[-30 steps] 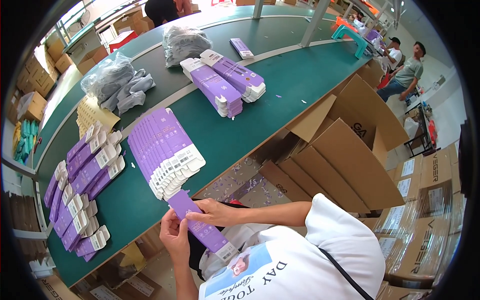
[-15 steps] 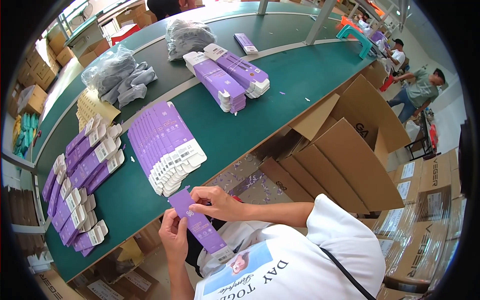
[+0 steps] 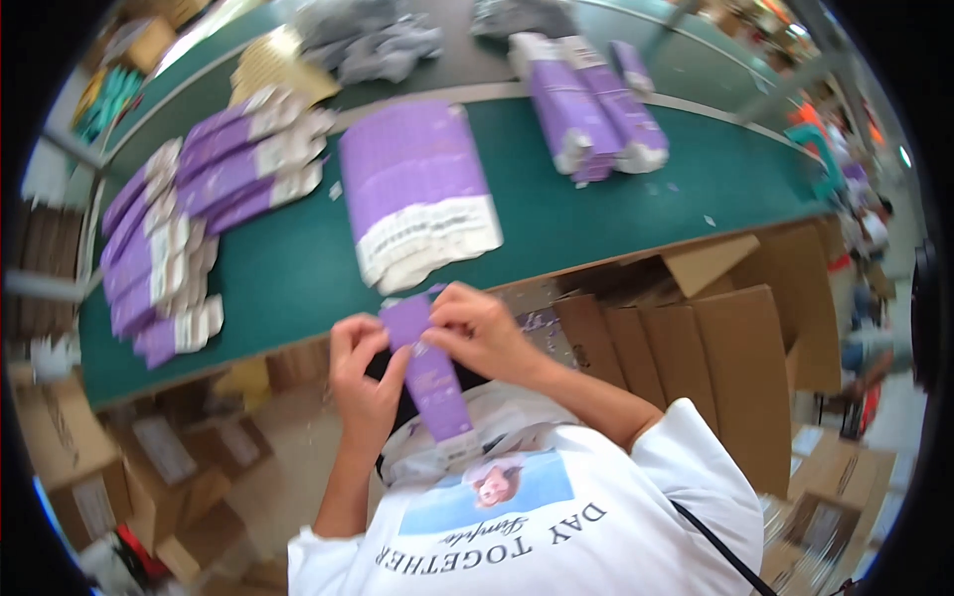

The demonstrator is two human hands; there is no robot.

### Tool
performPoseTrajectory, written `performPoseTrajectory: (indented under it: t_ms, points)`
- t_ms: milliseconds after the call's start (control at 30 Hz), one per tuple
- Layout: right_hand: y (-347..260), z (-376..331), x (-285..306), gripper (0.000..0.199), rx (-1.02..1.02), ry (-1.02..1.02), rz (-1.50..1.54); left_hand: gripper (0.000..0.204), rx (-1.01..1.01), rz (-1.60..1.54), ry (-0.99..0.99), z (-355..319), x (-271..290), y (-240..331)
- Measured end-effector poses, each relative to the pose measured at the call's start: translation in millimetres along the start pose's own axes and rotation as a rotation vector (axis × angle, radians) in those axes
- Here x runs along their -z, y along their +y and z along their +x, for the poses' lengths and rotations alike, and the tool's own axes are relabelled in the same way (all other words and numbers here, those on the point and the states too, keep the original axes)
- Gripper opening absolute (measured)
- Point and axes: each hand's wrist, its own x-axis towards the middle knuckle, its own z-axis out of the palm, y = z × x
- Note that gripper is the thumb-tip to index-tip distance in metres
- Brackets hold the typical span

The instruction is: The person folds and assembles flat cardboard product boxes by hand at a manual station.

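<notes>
A long flat purple carton with a white end (image 3: 434, 380) is gripped in both hands just in front of my chest, below the edge of the green table (image 3: 298, 268). My left hand (image 3: 364, 377) clasps its left side. My right hand (image 3: 475, 333) pinches its upper end. Straight ahead on the table lies a thick fanned stack of flat purple-and-white cartons (image 3: 419, 194), a short way past my fingers.
Overlapping rows of folded purple cartons (image 3: 184, 238) lie at the left. Two bundles of purple boxes (image 3: 593, 109) and grey plastic bags (image 3: 383, 45) are farther back. Open brown cardboard boxes (image 3: 715, 338) stand at my right, more boxes on the floor at the left (image 3: 149, 457). Other people stand at the far right.
The view has swung down and closer to the table. The purple carton has turned more upright in my hands, and both hands have closed in around its upper end.
</notes>
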Motion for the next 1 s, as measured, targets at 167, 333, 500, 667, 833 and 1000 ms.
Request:
performPoseTrajectory:
  t_ms: [167, 333, 500, 667, 833, 1000]
  points:
    - [-4.4, -1.4, 5.8, 0.005, -0.06, -0.075, 0.057, 0.05, 0.122, -0.15, -0.023, 5.4, -0.9, 11.0]
    - [-3.3, -1.6, 3.0, 0.016, -0.185, -0.066, 0.136, 0.057, 0.219, -0.244, -0.042, 4.1, -1.2, 7.6]
    - [-16.4, -4.5, 0.1, 0.041, -0.231, -0.011, 0.21, 0.06, 0.133, -0.11, -0.094, 1.7, -1.0, 8.1]
    - [-18.9, -6.0, 5.9, 0.058, -0.214, -0.034, 0.176, 0.062, 0.046, -0.056, -0.117, 1.0, -1.4, 6.8]
    - [-17.8, -8.4, 10.8, 0.063, -0.149, -0.08, 0.098, 0.064, -0.008, -0.068, -0.105, 0.8, -2.7, 9.5]
    - [-20.7, -8.4, 12.5, 0.065, -0.132, -0.082, 0.083, 0.065, -0.018, -0.05, -0.086, -1.2, -5.0, 17.1]
